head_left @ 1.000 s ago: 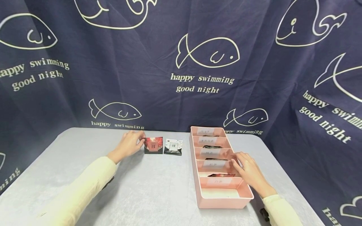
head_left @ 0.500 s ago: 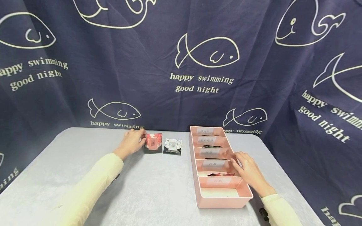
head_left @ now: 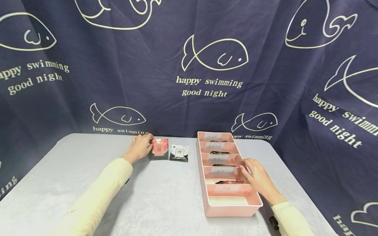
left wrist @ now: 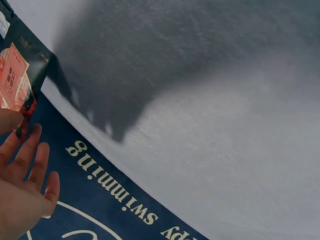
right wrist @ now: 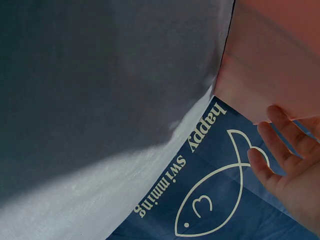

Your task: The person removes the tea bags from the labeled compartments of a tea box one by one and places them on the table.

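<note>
My left hand (head_left: pixel 140 146) pinches the left edge of a red and black tea sachet (head_left: pixel 159 149). In the left wrist view, the thumb lies over a corner of this sachet (left wrist: pixel 16 75), and the other fingers of the hand (left wrist: pixel 25 185) are spread below. Just right of it is a white and black sachet (head_left: pixel 179 153) on the table. My right hand (head_left: pixel 261 178) rests at the right rim of a pink divided box (head_left: pixel 233 211), fingers loosely extended. The right wrist view has that hand (right wrist: pixel 295 160) beside the box's outer wall (right wrist: pixel 270 65).
Paper labels mark the box's compartments; dark sachets stand in the farther ones, and a red sachet (head_left: pixel 229 182) sits in the second from the front. The grey table (head_left: pixel 165 196) ends at a dark blue curtain (head_left: pixel 159 72) with fish drawings.
My left hand has shifted slightly forward and right, and its thumb and finger now cover the red sachet's edge, which has tilted a little. My right hand stays at the box rim.
</note>
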Motion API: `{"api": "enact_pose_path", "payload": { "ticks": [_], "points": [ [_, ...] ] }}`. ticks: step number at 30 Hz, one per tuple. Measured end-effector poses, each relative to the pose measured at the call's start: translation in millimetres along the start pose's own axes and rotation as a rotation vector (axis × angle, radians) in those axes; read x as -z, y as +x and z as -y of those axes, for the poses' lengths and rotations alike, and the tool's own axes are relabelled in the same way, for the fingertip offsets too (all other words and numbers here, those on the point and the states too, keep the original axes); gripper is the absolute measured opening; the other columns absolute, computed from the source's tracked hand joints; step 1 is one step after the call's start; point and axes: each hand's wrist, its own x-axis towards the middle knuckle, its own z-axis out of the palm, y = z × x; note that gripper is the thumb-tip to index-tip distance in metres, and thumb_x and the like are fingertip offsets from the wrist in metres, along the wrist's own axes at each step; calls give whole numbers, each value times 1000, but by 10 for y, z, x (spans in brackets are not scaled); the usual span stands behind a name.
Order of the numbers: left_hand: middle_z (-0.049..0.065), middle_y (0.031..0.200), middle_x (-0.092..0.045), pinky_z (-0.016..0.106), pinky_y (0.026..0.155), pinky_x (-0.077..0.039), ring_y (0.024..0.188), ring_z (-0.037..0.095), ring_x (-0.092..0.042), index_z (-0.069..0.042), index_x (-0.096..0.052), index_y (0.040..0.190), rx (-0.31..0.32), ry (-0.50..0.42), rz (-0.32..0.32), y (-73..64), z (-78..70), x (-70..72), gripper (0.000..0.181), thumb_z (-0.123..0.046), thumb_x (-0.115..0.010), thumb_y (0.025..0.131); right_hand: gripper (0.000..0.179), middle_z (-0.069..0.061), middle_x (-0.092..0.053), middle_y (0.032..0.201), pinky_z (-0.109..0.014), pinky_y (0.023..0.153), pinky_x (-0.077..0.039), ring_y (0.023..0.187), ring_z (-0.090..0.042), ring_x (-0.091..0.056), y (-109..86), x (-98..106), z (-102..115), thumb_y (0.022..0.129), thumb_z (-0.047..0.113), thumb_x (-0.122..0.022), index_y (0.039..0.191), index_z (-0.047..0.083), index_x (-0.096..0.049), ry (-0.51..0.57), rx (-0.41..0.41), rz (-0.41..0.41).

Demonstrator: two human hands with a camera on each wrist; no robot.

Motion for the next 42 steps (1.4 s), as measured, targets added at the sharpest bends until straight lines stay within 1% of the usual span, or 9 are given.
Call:
{"api": "enact_pose_path", "payload": {
  "ticks": [2,6,13,19,23,27,34,37,42],
  "points": [
    [11,109,-62,47,81,-35,98,34,-53,-8,-54,114,5,2,23,6,-6,-3,31,-15,-59,84,16,-7,-61,91,-45,78,-39,86,-23,-53,1,0,1,88,14,-56,99,3,-61,0,0,0],
    [16,119,-57,50,84,-34,105,37,-50,-7,-50,120,11,-2,60,9,-8,-7,37,-14,-58,85,16,-7,-61,92,-45,79,-40,87,-24,-54,0,-3,5,88,13,-56,98,3,-62,3,-3,3],
    [18,125,-53,52,88,-34,112,39,-48,-7,-48,125,10,-8,83,0,-1,-4,42,-13,-57,84,16,-6,-61,92,-43,79,-40,88,-24,-54,-5,-14,2,88,14,-56,99,3,-62,1,-5,3],
    [17,126,-53,52,90,-32,116,39,-46,-7,-48,125,-18,-19,86,-29,-23,-4,41,-17,-56,87,16,-7,-61,91,-44,79,-41,87,-24,-55,-4,-11,-2,87,13,-56,99,3,-62,-4,5,-3],
    [15,126,-54,53,90,-33,117,38,-46,-7,-50,124,-79,-10,76,-72,-69,2,39,-19,-56,88,16,-7,-61,91,-44,78,-41,86,-24,-55,-3,-13,-7,88,13,-56,99,2,-62,0,5,-2],
    [14,123,-56,51,89,-35,116,36,-48,-7,-52,122,-149,-6,72,-124,-173,14,38,-21,-57,88,16,-7,-61,90,-43,78,-41,86,-24,-55,-2,-17,-13,87,12,-56,99,3,-62,3,5,-2],
    [12,120,-58,51,93,-36,111,32,-51,-6,-54,121,-278,17,49,-190,-405,-34,39,-24,-58,87,15,-6,-61,89,-43,77,-41,85,-23,-54,2,-18,-26,87,13,-56,98,3,-62,1,12,-3],
    [10,119,-59,49,94,-36,110,29,-51,-8,-55,120,-331,28,44,-220,-526,-47,37,-24,-57,87,14,-4,-60,87,-42,75,-41,82,-22,-53,5,-16,-33,87,12,-57,97,4,-62,0,18,-9],
    [3,115,-61,43,93,-37,106,24,-53,-13,-57,117,-423,33,-3,-262,-733,-60,32,-25,-57,88,14,-4,-59,85,-42,74,-41,82,-21,-53,8,-11,-28,87,12,-57,96,4,-62,2,13,-5]
  ]
}}
